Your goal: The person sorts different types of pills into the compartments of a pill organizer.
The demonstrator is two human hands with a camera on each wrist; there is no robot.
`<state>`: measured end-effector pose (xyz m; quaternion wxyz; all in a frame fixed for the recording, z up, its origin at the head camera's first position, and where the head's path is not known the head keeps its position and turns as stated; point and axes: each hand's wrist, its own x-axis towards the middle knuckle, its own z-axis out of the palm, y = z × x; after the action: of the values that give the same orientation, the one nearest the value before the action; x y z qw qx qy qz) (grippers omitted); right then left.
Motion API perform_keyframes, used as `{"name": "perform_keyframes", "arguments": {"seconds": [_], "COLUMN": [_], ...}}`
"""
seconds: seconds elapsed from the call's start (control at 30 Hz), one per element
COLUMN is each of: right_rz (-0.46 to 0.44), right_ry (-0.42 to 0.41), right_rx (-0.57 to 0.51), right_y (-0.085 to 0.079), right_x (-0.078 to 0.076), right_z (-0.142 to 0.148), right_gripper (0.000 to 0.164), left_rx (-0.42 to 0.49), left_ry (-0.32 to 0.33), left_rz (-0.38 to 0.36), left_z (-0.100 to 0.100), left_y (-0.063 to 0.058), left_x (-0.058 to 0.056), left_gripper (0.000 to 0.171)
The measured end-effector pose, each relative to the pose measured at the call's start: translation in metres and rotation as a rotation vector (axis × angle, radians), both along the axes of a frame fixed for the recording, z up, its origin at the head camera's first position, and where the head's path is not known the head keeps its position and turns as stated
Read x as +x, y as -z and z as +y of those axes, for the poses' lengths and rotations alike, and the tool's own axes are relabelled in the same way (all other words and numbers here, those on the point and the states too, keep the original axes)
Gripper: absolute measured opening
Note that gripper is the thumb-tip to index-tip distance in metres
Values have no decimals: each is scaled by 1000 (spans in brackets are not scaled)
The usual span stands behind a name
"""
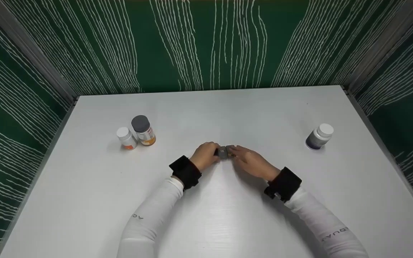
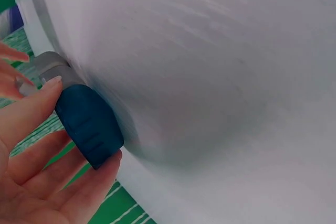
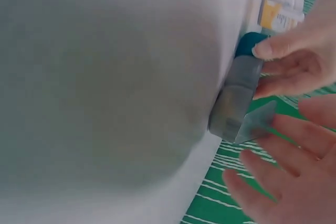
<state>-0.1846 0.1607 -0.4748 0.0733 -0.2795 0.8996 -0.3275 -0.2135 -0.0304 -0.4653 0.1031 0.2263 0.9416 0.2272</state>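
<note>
In the middle of the table lies a small grey device (image 1: 223, 152) with a ridged blue end (image 2: 92, 124). My left hand (image 1: 205, 155) holds it by that end, thumb on one side and fingers on the other, as the left wrist view shows. At the opposite end, the right wrist view shows a translucent grey flap (image 3: 257, 123) standing out from the body. Beside the flap is my right hand (image 3: 294, 171), its fingers spread and fairly straight. A fingertip meets or nearly meets the flap; whether they touch I cannot tell. What the device is stays unclear.
Left of the hands stand a small white-capped bottle (image 1: 127, 138) and a grey-capped bottle (image 1: 144, 130), side by side. A dark-labelled white bottle (image 1: 319, 136) stands to the right. Green walls with white lines (image 1: 206, 46) border the white table (image 1: 206, 111).
</note>
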Motion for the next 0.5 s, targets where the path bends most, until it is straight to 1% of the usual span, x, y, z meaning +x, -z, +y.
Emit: {"name": "perform_keyframes", "arguments": {"seconds": [0.1,0.17,0.23,0.37,0.5], "right_rz": [161,260,334,419,448], "right_ry": [-28,-36,-35,-43,-52], "right_rx": [92,130,153,186,155], "right_y": [3,6,8,10,8], "right_x": [5,7,8,8,3], "right_z": [-1,-1,-2,-5,-7], "right_gripper": [34,32,30,28,26], "left_rx": [5,11,12,18,29], "left_ry": [4,8,11,13,8], "left_rz": [6,11,12,13,11], "left_z": [0,0,0,-1,-2], "left_y": [0,0,0,0,1], "left_x": [0,1,1,1,0], "left_gripper": [32,31,29,27,27]}}
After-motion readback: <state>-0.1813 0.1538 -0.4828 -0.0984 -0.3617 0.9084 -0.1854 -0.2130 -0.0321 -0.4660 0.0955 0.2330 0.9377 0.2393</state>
